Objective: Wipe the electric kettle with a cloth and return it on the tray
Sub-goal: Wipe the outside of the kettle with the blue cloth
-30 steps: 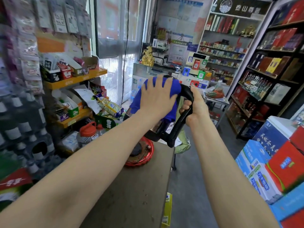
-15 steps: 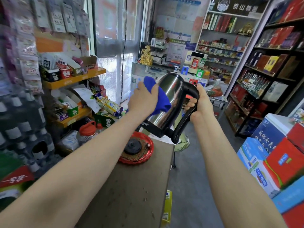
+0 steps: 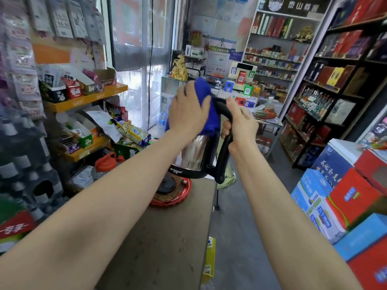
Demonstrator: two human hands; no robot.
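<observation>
1. White lettering is running along the black base band of the electric kettle (image 3: pixel 195 155), but it is showing too small and blurred to read.
2. White Chinese characters are showing on the dark sign (image 3: pixel 293 6) above the back shelves, and on the blue and red cartons (image 3: pixel 335 197) stacked at the right; none of them is reading clearly.
3. The kettle is standing roughly upright in the air, its long axis running vertically with a slight tilt, its black handle (image 3: pixel 224 143) facing right toward the right hand.
4. The kettle is hanging above the red tray (image 3: pixel 184 195), which is sitting at the far end of the brown table (image 3: pixel 159 248); the black power base (image 3: pixel 166 185) is resting on that tray.
5. The right hand (image 3: pixel 240 124) is clenching around the top of the handle, carrying the kettle.
6. The left hand (image 3: pixel 188 114) is pressing a blue cloth (image 3: pixel 206 105) flat over the kettle's top, fingers spread and gripping the fabric.
</observation>
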